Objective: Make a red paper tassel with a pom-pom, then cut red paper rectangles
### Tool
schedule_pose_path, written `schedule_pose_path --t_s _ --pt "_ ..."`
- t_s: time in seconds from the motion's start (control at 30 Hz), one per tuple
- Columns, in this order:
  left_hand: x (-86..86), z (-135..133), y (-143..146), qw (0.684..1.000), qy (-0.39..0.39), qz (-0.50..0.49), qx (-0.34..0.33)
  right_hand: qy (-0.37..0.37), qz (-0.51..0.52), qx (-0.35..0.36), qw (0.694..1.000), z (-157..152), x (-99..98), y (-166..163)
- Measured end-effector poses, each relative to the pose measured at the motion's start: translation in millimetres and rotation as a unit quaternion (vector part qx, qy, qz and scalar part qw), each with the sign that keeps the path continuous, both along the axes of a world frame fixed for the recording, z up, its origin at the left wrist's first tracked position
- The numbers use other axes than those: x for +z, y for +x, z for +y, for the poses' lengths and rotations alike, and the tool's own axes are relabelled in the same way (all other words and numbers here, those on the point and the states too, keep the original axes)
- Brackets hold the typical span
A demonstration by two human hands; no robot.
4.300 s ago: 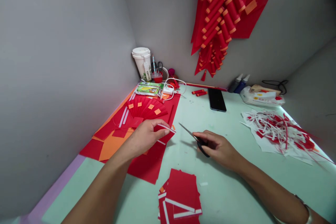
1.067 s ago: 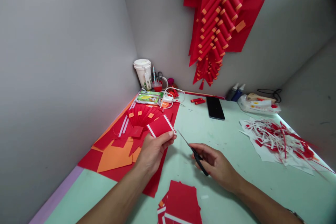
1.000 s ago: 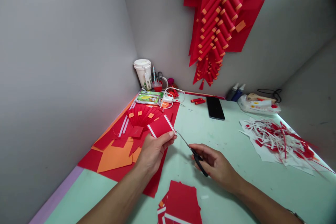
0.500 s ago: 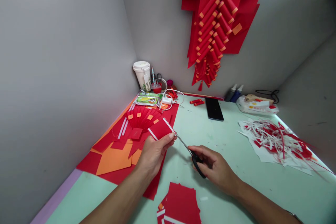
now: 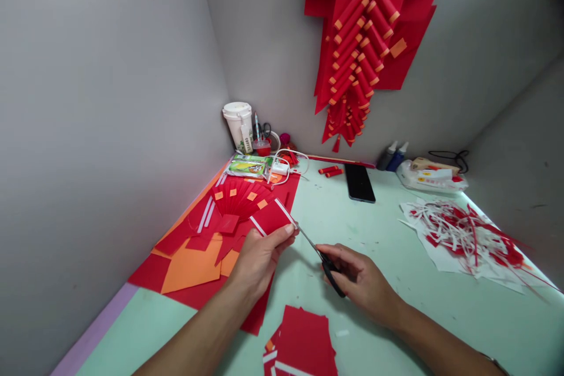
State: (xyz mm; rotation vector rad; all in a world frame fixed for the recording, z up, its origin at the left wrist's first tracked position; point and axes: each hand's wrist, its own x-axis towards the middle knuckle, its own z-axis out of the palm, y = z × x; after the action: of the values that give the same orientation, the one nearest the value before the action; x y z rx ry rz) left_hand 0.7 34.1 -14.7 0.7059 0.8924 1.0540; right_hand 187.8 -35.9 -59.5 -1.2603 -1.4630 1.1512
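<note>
My left hand (image 5: 259,257) pinches a small red paper piece (image 5: 269,219) with white strips along two edges, held up above the desk. My right hand (image 5: 362,283) grips black-handled scissors (image 5: 318,254), fingers through the handles. The blade tips reach the paper's right edge beside my left thumb. A stack of similar red pieces (image 5: 303,345) lies on the desk just below my hands.
Red and orange sheets (image 5: 194,258) cover the desk's left side. At the back stand a white cup (image 5: 238,125), a phone (image 5: 358,183), glue bottles (image 5: 393,157) and cables. Paper scraps (image 5: 462,235) pile at the right. A red paper firecracker decoration (image 5: 356,53) hangs on the wall.
My left hand lifted the red piece off the desk and turned it upright. The scissors moved left until their tips met its right edge.
</note>
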Motion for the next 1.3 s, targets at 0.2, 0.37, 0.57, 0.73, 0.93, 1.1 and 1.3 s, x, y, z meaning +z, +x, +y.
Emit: schedule_pose_path --t_s 0.2,0.37,0.57,0.73,0.93,1.1,1.3 --pt "1.7 0.1 2.1 1.000 0.001 -0.012 0.000 0.007 -0.017 -0.011 1.000 -0.1 1.9 -0.9" --pt "1.5 0.5 3.0 1.000 -0.011 -0.017 0.002 0.014 -0.026 -0.013 0.999 -0.4 2.0 -0.5" --pt "1.3 -0.7 4.0 0.999 -0.036 -0.039 0.007 0.005 -0.008 -0.011 1.000 -0.2 1.3 -0.4" --pt "1.8 -1.6 3.7 0.998 -0.042 -0.046 0.008 -0.001 0.006 -0.006 1.000 -0.6 1.4 -1.0" --pt "1.7 -1.1 3.2 0.998 -0.040 -0.042 0.008 0.000 0.000 -0.004 1.000 -1.0 1.6 0.0" --pt "0.2 -0.4 2.4 1.000 -0.018 -0.025 0.000 -0.005 -0.004 -0.005 1.000 -0.9 -2.3 1.0" --pt "0.9 -4.6 2.9 0.999 -0.014 0.039 -0.032 -0.040 0.068 -0.055 0.995 2.1 -0.4 1.6"
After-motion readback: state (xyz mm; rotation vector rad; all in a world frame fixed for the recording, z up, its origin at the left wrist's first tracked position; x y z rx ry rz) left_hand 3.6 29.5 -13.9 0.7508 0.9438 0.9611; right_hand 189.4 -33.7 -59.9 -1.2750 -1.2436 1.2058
